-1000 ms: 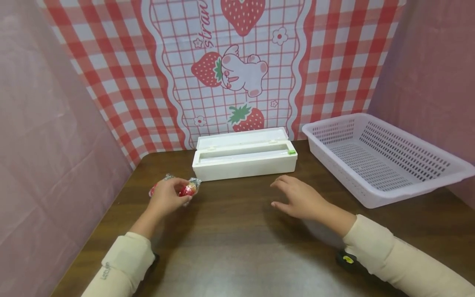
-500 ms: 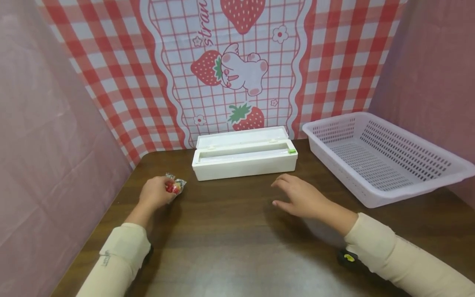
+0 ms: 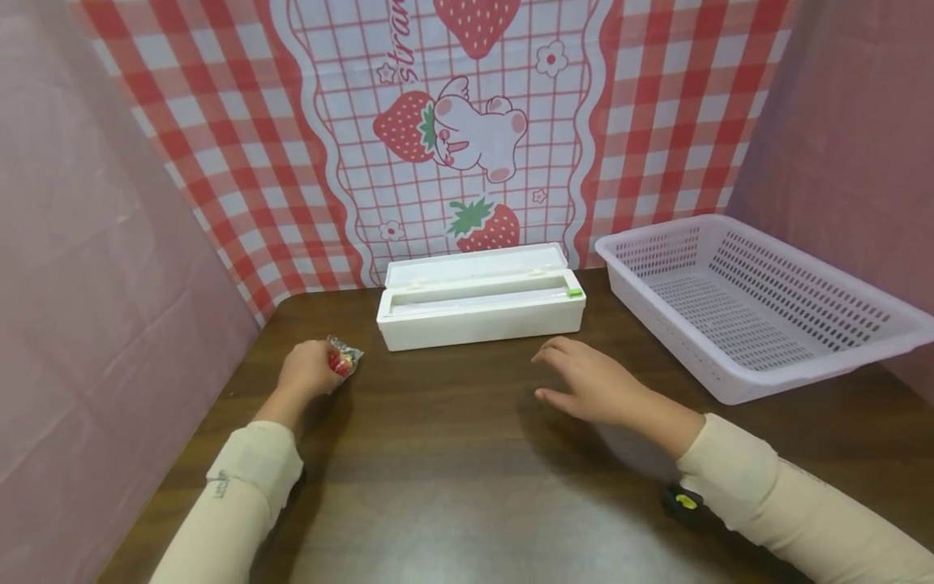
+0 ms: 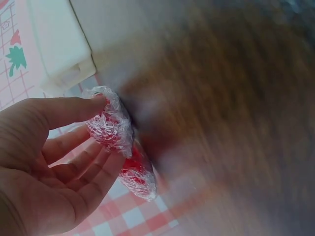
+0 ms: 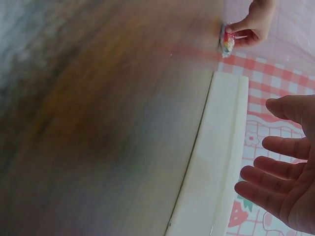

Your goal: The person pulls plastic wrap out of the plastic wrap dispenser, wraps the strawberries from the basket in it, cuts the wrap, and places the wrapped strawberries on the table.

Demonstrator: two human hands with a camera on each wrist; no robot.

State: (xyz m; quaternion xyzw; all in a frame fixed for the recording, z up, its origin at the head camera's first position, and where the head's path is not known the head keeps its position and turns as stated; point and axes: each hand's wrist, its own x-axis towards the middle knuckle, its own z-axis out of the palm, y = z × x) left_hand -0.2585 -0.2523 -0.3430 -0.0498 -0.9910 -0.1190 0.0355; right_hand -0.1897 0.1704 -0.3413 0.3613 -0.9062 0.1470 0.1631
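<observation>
At the table's far left, my left hand [image 3: 305,369] pinches a small red-and-yellow thing wrapped in crinkled clear plastic film [image 3: 341,361]. In the left wrist view the thumb lies on top of this wrapped red thing [image 4: 110,129] and the fingers are below it. A second film-wrapped red thing [image 4: 138,174] lies close beside it, mostly hidden by the hand in the head view. My right hand [image 3: 594,385] hovers over the table in front of the white box, fingers spread and loosely bent, holding nothing.
A long white cling film dispenser [image 3: 481,323] with its lid raised and a green slider [image 3: 575,293] stands at the back middle. A white perforated basket [image 3: 679,328] sits at the right. Checked cloth [image 3: 657,122] hangs behind the brown table [image 3: 438,487].
My left hand has moved left with the wrapped red thing, away from the dispenser, and set it beside the other one. Over the last half second it barely moves. My right hand stays put.
</observation>
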